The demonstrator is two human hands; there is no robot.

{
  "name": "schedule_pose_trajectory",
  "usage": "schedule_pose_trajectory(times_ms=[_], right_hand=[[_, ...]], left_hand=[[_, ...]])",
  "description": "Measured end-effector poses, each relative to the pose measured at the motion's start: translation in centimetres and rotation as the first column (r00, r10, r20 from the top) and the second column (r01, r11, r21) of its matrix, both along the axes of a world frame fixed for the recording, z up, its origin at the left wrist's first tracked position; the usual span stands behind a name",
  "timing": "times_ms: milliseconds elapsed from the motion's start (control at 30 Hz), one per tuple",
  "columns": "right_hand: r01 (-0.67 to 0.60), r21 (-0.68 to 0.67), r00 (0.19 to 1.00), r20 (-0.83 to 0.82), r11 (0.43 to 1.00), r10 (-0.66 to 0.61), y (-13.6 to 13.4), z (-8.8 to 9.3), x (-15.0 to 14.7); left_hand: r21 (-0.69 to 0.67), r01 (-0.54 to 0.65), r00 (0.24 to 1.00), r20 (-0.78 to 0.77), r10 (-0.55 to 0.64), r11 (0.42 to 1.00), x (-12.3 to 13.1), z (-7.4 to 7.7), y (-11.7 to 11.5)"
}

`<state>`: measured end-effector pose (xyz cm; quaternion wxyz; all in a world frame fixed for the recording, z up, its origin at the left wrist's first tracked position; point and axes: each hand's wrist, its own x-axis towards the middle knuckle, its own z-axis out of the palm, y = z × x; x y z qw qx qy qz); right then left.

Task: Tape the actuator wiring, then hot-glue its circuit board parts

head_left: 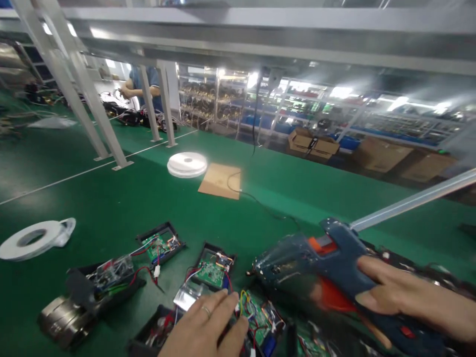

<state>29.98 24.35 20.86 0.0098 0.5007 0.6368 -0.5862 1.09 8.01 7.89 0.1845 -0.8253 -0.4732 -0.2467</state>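
Observation:
My right hand (394, 290) is closed round the grip of a dark blue hot glue gun (344, 260) with an orange trigger. A glue stick (412, 199) juts from its rear, and its nozzle points left over the electronics. My left hand (208, 322), with a ring on one finger, lies with fingers stretched over the front units; its fingertips are beside a circuit board with yellow wires (260, 317). Just beyond it, another green circuit board (211, 270) sits in a black housing. What lies under my left palm is hidden.
A unit with a metal cylinder (65, 320) and an open black housing (161, 243) lie at left. White tape rolls (31, 241) (187, 163), a cardboard sheet (221, 181) and a cable rest on the green table. Metal posts (85, 94) stand at left; a person (147, 89) works behind.

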Motion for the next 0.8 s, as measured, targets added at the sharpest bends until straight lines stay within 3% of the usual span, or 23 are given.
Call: schedule_pose_trajectory(times_ms=[100,333,500,800], right_hand=[[0.024,-0.124,0.999,0.033,0.992,-0.021,-0.8,-0.5,1.2],[0.024,-0.072,0.998,0.065,0.997,-0.020,-1.2,-3.6,2.8],[-0.155,-0.144,0.986,0.040,0.977,0.162,-0.3,-5.8,3.4],[-0.089,-0.134,0.992,0.076,0.987,0.099,-0.7,-5.8,2.3]], left_hand=[[-0.004,-0.016,0.999,-0.030,0.016,1.000,0.7,-0.6,0.3],[-0.070,-0.003,0.993,-0.121,-0.005,0.998,0.5,-2.1,0.3],[-0.118,0.011,0.984,-0.174,-0.031,0.993,-0.1,-2.6,0.1],[-0.132,0.005,0.991,-0.134,-0.023,0.991,-0.1,-2.9,-0.4]])
